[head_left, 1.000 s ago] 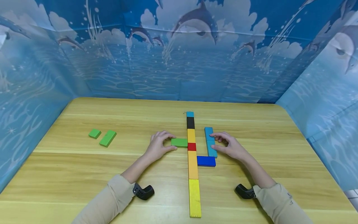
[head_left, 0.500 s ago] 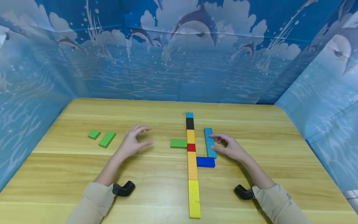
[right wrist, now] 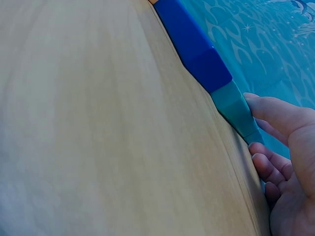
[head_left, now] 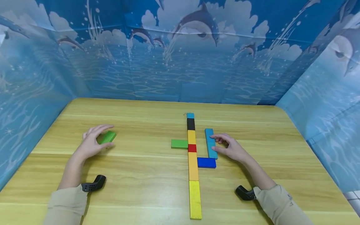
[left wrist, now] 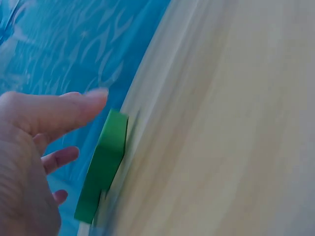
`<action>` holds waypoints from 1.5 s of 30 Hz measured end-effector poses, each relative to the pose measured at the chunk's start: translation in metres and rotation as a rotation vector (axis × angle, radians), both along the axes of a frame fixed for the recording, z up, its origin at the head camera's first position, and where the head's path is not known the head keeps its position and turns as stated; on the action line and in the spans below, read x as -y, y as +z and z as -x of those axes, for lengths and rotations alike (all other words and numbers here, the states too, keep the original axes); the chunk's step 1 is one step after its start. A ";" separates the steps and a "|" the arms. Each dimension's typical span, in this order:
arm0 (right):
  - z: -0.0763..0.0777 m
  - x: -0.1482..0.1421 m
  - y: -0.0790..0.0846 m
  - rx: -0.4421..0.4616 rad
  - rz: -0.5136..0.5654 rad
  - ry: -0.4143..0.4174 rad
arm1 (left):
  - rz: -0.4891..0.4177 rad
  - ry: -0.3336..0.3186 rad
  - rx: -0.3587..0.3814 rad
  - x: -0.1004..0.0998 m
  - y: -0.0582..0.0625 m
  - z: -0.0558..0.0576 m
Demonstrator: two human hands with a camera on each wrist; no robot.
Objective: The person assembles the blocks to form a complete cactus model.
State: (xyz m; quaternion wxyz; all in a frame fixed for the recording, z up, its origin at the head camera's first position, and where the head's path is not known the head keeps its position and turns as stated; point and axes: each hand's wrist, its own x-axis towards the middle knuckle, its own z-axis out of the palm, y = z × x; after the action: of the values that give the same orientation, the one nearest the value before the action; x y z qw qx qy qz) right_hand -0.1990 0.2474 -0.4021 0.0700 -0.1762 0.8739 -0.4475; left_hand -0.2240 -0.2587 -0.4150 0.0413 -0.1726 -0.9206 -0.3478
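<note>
My left hand (head_left: 91, 142), thumb and fingers spread apart, hovers around a green block (head_left: 109, 137) at the left of the table. In the left wrist view that green block (left wrist: 104, 164) lies between hand and tabletop, with a gap to the thumb. The smaller green block is hidden by the hand. At the right, my right hand (head_left: 230, 146) rests its fingertips on two light blue blocks (head_left: 212, 150) laid end to end. Its thumb touches the teal side of a light blue block (right wrist: 231, 105) in the right wrist view.
A line of blocks runs down the table: black (head_left: 191, 124), red (head_left: 192, 148), orange (head_left: 192, 166) and yellow (head_left: 195, 199) among them. A green block (head_left: 179, 144) abuts it on the left, a dark blue block (head_left: 206, 162) on the right. A dolphin-print curtain (head_left: 180, 62) surrounds the table.
My left hand has let go of the green block beside the red one and moved left to the loose green blocks. The right hand stays at the light blue blocks.
</note>
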 end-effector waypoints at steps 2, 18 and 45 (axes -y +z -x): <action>0.000 0.000 0.000 -0.001 0.001 -0.001 | 0.012 -0.009 0.018 0.008 0.000 0.000; 0.001 0.000 0.000 0.001 0.009 -0.003 | 0.081 -0.036 0.201 0.024 0.006 -0.001; 0.000 0.000 0.002 -0.010 0.004 0.006 | 0.034 0.063 0.068 0.000 -0.004 0.013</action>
State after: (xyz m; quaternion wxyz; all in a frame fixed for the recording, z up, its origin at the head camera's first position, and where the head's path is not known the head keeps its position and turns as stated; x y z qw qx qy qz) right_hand -0.1989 0.2476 -0.3996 0.0665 -0.1814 0.8729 -0.4480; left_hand -0.2368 -0.2590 -0.4192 0.0181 -0.1321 -0.9323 -0.3363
